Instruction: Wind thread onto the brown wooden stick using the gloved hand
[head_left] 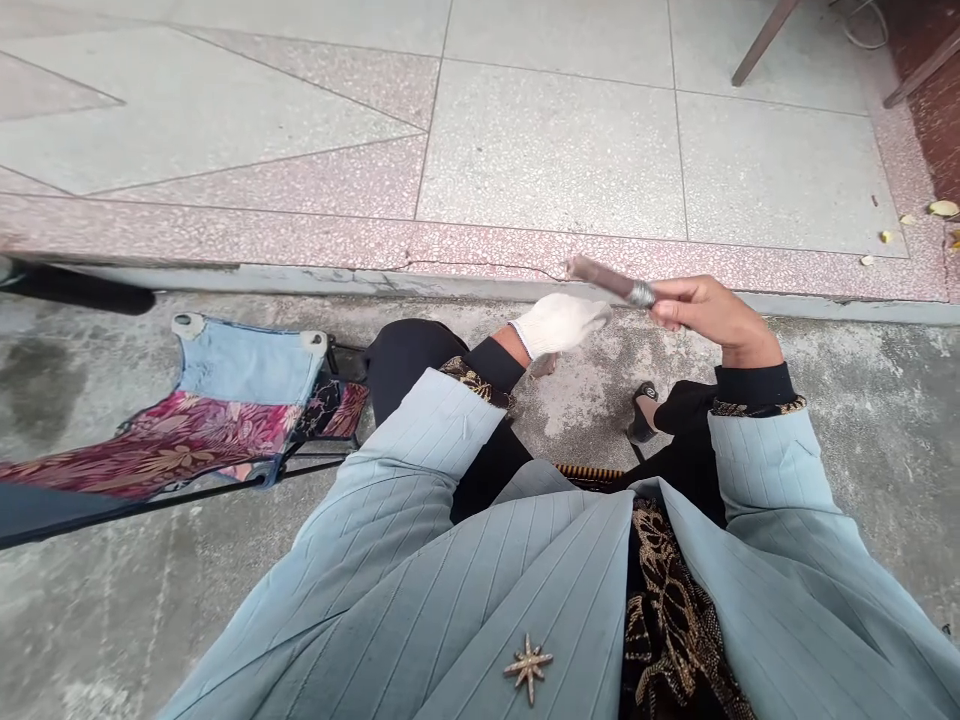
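My right hand (709, 315) is bare and closed round the silver-banded end of a brown wooden handle (606, 278). The handle's free end points left and is slightly blurred. Wound metal or wire shows as a band next to my fingers. On my left hand (564, 325) is a white knit glove; its fingers are bent and pressed together, just below the handle. Whatever those fingers grip, if anything, is hidden. Both hands are above the concrete ground, in front of my knees.
A folding chair (225, 430) with blue and floral fabric stands to my left. Above it a dark rod (79, 285) juts in. A low tiled step (555, 150) runs across ahead, with yellowish scraps (943, 208) at right and furniture legs (763, 42) behind.
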